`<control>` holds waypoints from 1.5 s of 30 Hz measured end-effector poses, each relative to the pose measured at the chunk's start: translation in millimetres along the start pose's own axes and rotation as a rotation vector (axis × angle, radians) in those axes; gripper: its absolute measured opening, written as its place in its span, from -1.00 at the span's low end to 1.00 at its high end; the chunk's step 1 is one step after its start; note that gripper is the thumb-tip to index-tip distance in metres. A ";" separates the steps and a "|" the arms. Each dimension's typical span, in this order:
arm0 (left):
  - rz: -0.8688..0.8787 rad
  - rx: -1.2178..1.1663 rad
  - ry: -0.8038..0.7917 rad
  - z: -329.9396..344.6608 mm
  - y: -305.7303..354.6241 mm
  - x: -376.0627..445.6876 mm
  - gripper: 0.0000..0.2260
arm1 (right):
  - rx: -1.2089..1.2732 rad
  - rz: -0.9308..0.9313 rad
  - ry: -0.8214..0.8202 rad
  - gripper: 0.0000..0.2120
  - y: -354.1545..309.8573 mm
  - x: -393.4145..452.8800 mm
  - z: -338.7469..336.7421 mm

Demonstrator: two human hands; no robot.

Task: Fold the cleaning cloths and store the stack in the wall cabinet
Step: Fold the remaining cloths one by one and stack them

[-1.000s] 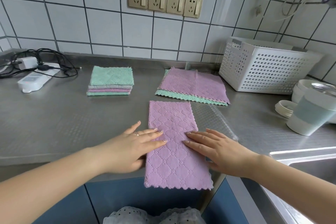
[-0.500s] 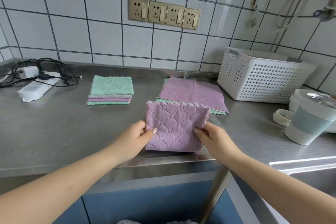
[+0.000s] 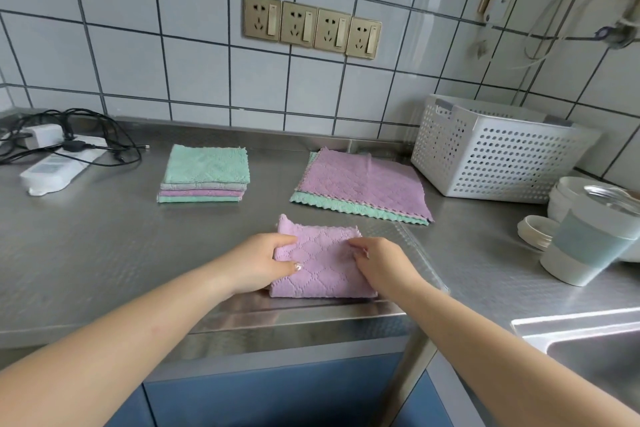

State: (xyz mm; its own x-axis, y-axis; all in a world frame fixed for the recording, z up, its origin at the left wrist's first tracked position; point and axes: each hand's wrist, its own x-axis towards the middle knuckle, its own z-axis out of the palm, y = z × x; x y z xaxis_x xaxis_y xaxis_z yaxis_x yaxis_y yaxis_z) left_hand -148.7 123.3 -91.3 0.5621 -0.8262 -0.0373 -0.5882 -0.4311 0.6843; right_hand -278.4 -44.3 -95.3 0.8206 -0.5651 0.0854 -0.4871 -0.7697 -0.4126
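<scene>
**Folded purple cloth at near counter edge**

Steel counter [image 3: 104,253]: folded stack [image 3: 205,174] far left, unfolded cloths [image 3: 360,184] far right. Purple cloth [image 3: 320,262] lies folded, near centre. Left hand [image 3: 258,262] pinches its left edge; right hand [image 3: 379,262] grips its right edge.

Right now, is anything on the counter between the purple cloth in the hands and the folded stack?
Nothing visible: only bare counter lies between the purple cloth and the folded stack.

Folded purple cloth [image 3: 322,263] at counter edge — folded stack [image 3: 204,174], unfolded pile [image 3: 360,184] behind.
</scene>
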 end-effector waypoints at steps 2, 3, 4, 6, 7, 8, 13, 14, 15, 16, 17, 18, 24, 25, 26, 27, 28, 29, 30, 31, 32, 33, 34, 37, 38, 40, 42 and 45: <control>0.006 0.006 -0.002 -0.3 0.7 2.3 -0.45 | -0.055 -0.005 0.012 -0.62 1.4 5.0 4.1; 0.007 0.009 -0.004 -0.4 0.8 4.2 -0.43 | -0.077 -0.007 0.017 -0.62 2.1 7.0 5.0; 0.006 0.012 -0.008 -0.7 1.4 5.6 -0.41 | -0.099 -0.008 0.024 -0.63 2.3 8.8 5.9; 0.003 0.027 -0.014 -0.6 2.1 7.8 -0.38 | -0.130 -0.010 0.036 -0.63 2.4 11.8 6.2; 0.002 0.032 -0.011 -0.3 1.8 8.9 -0.37 | -0.145 -0.009 0.036 -0.63 2.3 13.2 6.2; -0.003 0.031 -0.008 0.0 1.4 10.1 -0.36 | -0.162 -0.011 0.034 -0.62 2.2 14.6 6.6; -0.037 0.083 0.000 -2.1 1.5 15.1 -0.33 | -0.186 0.022 0.007 -0.60 4.0 23.4 10.3; -0.039 0.128 0.002 -2.4 2.7 16.1 -0.35 | -0.185 0.040 0.000 -0.61 4.9 25.6 11.4; -0.042 0.166 0.002 -2.4 3.7 16.9 -0.37 | -0.183 0.059 -0.009 -0.61 5.0 27.3 12.1; -0.050 0.192 0.000 -1.8 4.2 17.9 -0.39 | -0.179 0.070 -0.013 -0.61 5.4 29.0 12.9; -0.058 0.218 -0.006 -1.3 4.5 18.3 -0.40 | -0.172 0.078 -0.017 -0.62 5.3 30.4 13.8; -0.060 0.263 -0.009 -0.6 4.8 18.6 -0.39 | -0.168 0.083 -0.020 -0.62 5.7 31.2 14.3; 0.114 0.567 0.219 5.2 10.4 17.7 -0.47 | -0.158 0.102 -0.021 -0.62 7.2 32.9 16.5; 0.157 0.565 0.200 7.4 14.3 19.5 -0.50 | -0.159 0.100 -0.021 -0.62 7.6 33.1 17.1; 0.184 0.553 0.157 10.2 18.4 22.4 -0.53 | -0.158 0.097 -0.018 -0.61 7.9 33.3 17.1; 0.194 0.539 0.098 14.1 21.5 25.8 -0.54 | -0.150 0.101 -0.016 -0.61 8.2 33.5 17.6; 0.191 0.536 0.038 18.5 23.3 29.6 -0.53 | -0.141 0.103 -0.013 -0.61 8.2 33.3 17.6; 0.177 0.551 -0.013 23.2 23.2 33.2 -0.51 | -0.131 0.105 -0.012 -0.62 7.8 32.8 17.4; 0.153 0.579 -0.055 27.8 21.6 36.4 -0.47 | -0.116 0.107 -0.012 -0.61 7.8 31.9 16.9; 0.121 0.604 -0.083 31.9 19.8 38.4 -0.44 | -0.096 0.114 -0.013 -0.60 8.0 30.7 16.0; 0.091 0.621 -0.097 35.0 18.0 39.2 -0.41 | -0.076 0.122 -0.020 -0.58 8.2 29.2 14.5; 0.074 0.626 -0.099 37.2 16.8 38.7 -0.40 | -0.066 0.130 -0.029 -0.57 9.0 27.6 12.3; 0.070 0.623 -0.095 38.1 16.4 38.1 -0.39 | -0.076 0.134 -0.041 -0.57 8.4 26.8 8.9; 0.084 0.620 -0.084 38.4 16.4 34.9 -0.37 | -0.190 0.125 -0.011 -0.60 0.9 26.1 -4.2; 0.087 0.618 -0.074 38.4 15.3 35.5 -0.37 | -0.196 0.091 0.031 -0.60 -3.7 27.0 -7.7; 0.097 0.618 -0.056 39.0 13.5 36.6 -0.36 | -0.152 -0.032 0.079 -0.58 -15.5 29.3 -8.8; 0.132 0.638 -0.030 41.4 12.0 37.7 -0.37 | -0.111 -0.160 0.039 -0.60 -29.7 31.0 0.2; 0.145 0.656 -0.064 42.0 11.5 38.4 -0.40 | -0.063 -0.198 -0.057 -0.62 -40.1 30.9 24.0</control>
State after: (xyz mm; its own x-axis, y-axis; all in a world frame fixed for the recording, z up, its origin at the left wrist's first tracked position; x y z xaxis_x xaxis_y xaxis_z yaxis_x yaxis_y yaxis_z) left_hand -158.3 71.4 -115.4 0.4268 -0.9036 -0.0356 -0.8978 -0.4282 0.1028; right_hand -226.4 -23.7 -97.8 0.9166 -0.3851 0.1073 -0.3313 -0.8819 -0.3355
